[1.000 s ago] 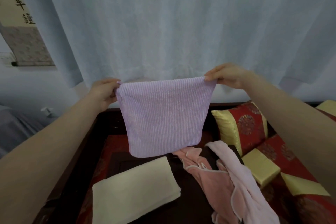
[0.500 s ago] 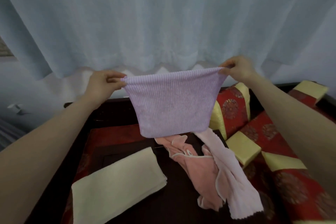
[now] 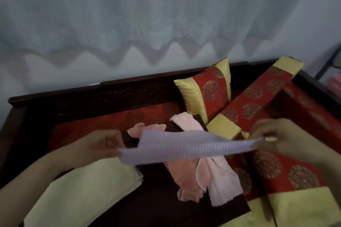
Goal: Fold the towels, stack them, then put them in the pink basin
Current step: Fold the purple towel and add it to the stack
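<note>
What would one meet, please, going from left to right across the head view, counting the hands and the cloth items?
Folded cream towel → left hand → purple towel, held between both hands → right hand.

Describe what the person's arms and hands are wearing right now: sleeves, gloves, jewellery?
Nothing shows on either. The left hand and right hand are bare, without gloves, and both forearms are uncovered to the frame edge, with no sleeve in view. No watch or ring is discernible, though motion blur could hide small items.
</note>
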The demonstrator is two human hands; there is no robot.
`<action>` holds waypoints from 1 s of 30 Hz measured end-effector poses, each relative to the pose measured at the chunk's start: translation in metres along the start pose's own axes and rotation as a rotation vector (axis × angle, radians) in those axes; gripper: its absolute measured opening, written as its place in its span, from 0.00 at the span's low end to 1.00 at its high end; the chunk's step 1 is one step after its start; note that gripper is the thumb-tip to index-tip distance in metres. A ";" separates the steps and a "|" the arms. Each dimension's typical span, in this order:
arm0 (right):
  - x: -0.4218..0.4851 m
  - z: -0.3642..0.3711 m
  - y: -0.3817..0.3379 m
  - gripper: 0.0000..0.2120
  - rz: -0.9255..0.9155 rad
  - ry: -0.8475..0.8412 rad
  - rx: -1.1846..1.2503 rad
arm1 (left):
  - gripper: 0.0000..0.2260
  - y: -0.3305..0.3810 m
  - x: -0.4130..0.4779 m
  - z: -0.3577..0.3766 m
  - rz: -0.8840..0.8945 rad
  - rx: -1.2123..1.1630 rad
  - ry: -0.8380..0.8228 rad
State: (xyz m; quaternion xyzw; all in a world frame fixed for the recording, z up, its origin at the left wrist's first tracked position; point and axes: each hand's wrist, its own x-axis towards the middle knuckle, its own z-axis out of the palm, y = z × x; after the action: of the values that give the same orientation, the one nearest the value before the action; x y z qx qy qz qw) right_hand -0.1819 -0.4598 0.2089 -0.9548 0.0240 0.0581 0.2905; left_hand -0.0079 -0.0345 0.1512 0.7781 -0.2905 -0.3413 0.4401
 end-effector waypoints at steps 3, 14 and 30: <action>-0.012 0.047 0.038 0.04 0.037 -0.101 0.037 | 0.04 -0.037 0.011 0.028 -0.123 -0.072 -0.096; 0.053 0.168 0.137 0.03 0.344 0.178 0.467 | 0.05 -0.120 0.111 0.087 -0.373 -0.301 0.352; 0.136 0.220 0.164 0.14 0.414 0.349 0.586 | 0.15 -0.167 0.168 0.135 -0.659 -0.134 0.792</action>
State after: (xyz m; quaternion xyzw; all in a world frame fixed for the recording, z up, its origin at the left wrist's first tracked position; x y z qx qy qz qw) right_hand -0.0809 -0.4749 -0.0796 -0.8020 0.2804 -0.0571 0.5244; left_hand 0.0113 -0.1524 -0.0941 0.8680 0.1813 -0.1589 0.4342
